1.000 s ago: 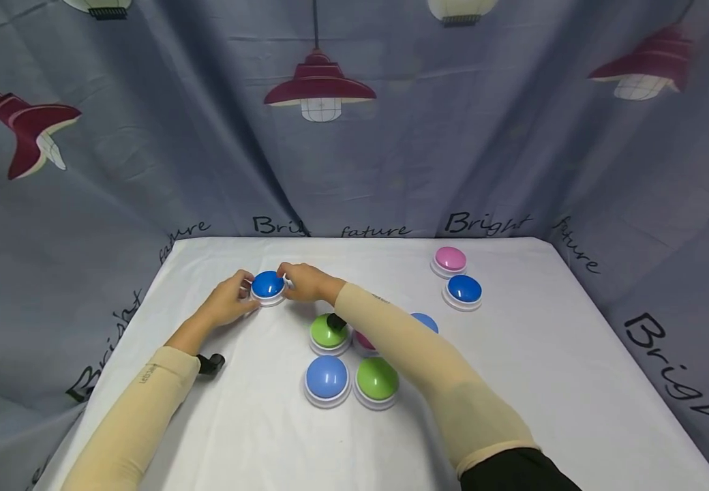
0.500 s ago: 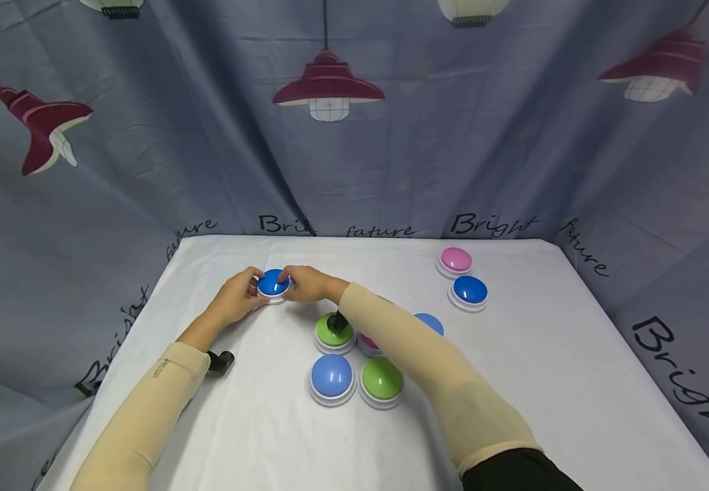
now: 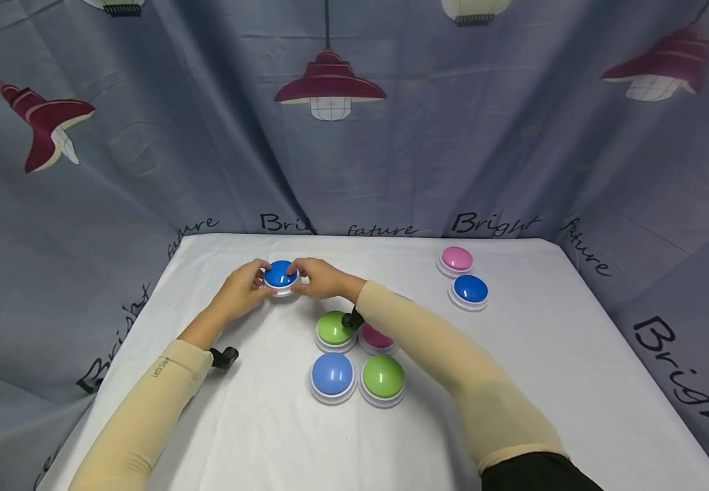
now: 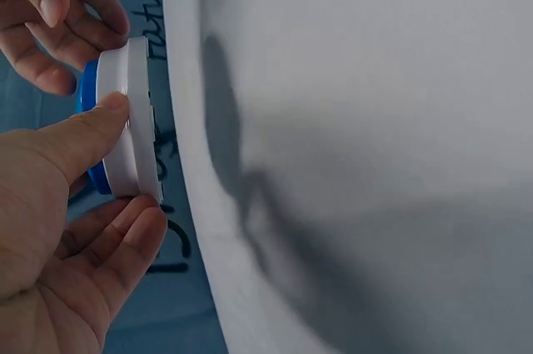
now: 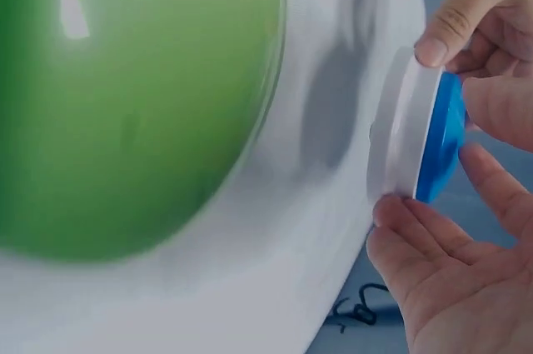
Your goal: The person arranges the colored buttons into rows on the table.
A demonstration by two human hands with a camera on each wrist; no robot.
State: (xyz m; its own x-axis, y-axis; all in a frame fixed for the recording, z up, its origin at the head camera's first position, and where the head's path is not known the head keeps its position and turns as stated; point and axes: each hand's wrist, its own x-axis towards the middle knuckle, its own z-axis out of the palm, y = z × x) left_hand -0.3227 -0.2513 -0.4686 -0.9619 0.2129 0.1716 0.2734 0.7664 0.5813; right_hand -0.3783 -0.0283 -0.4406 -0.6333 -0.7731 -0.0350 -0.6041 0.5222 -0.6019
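Both hands hold a dark blue push button (image 3: 280,274) with a white base, raised above the table at its back left. In the left wrist view, my left hand (image 3: 244,289) presses its thumb on the base's side, with fingers at the underside. Its base (image 4: 125,121) stands on edge there, the shadow lying apart on the cloth. From the other side, my right hand (image 3: 324,278) holds it by the rim, one finger by the dome. In the right wrist view the blue dome (image 5: 441,137) is partly behind fingers.
On the white-covered table (image 3: 256,423), a light blue button (image 3: 333,374), two green buttons (image 3: 382,376) and a dark pink button (image 3: 377,337) stand in a group under the right forearm. A pink button (image 3: 456,259) and another dark blue button (image 3: 470,290) stand at the back right.
Both hands have shifted slightly right and up in the head view, with the blue button between them. The right forearm moved right, uncovering more of the dark pink button and hiding the light blue one behind it.
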